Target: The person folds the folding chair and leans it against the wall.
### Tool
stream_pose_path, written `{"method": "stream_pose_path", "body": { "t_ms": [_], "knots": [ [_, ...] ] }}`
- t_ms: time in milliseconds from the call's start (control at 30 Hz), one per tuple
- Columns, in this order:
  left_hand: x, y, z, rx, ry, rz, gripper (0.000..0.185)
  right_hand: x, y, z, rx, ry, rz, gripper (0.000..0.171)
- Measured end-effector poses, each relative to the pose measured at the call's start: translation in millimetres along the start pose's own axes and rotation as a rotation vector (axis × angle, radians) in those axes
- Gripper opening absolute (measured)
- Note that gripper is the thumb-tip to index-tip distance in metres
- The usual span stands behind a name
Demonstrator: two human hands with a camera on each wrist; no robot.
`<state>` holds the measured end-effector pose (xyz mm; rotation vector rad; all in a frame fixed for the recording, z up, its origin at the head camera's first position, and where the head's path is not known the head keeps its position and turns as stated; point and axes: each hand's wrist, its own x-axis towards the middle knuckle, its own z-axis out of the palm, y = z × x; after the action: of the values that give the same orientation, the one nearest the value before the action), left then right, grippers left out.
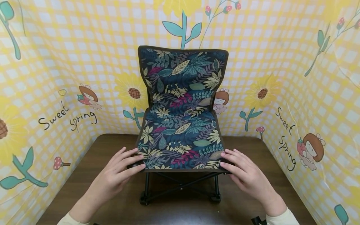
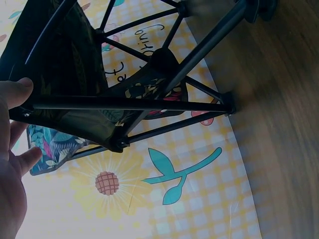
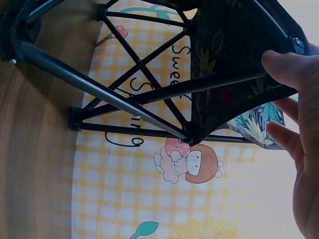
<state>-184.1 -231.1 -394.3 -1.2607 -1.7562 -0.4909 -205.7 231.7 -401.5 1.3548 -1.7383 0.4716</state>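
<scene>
A small folding chair (image 1: 180,131) stands unfolded and upright, its dark fabric printed with colourful leaves. At the seat's front left corner my left hand (image 1: 113,173) lays its fingers over the edge. The left wrist view shows that thumb (image 2: 22,90) against the corner from below, so the hand grips it. My right hand (image 1: 247,172) holds the front right corner likewise, fingers on top and its thumb (image 3: 279,67) beneath near the tube end. Black crossed legs (image 1: 181,188) spread under the seat, ending in dark plastic feet (image 1: 144,198).
The chair stands on a dark brown wooden table (image 1: 81,175). Yellow checked cloth (image 1: 62,56) with sunflowers and cartoon figures hangs behind and on both sides. A black strap (image 1: 258,220) lies by the right wrist.
</scene>
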Motion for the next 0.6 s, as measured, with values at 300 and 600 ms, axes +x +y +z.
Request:
{"method": "stream_pose_path", "body": {
  "t_ms": [300, 600],
  "knots": [
    [2.0, 0.9, 1.1, -0.018, 0.017, 0.022, 0.029, 5.4, -3.6, 3.8, -0.013, 0.057, -0.034, 0.025],
    [2.3, 1.8, 2.8, -0.052, 0.030, 0.047, 0.028, 7.5, -6.8, 7.5, 0.010, 0.091, -0.063, 0.022]
  ]
}}
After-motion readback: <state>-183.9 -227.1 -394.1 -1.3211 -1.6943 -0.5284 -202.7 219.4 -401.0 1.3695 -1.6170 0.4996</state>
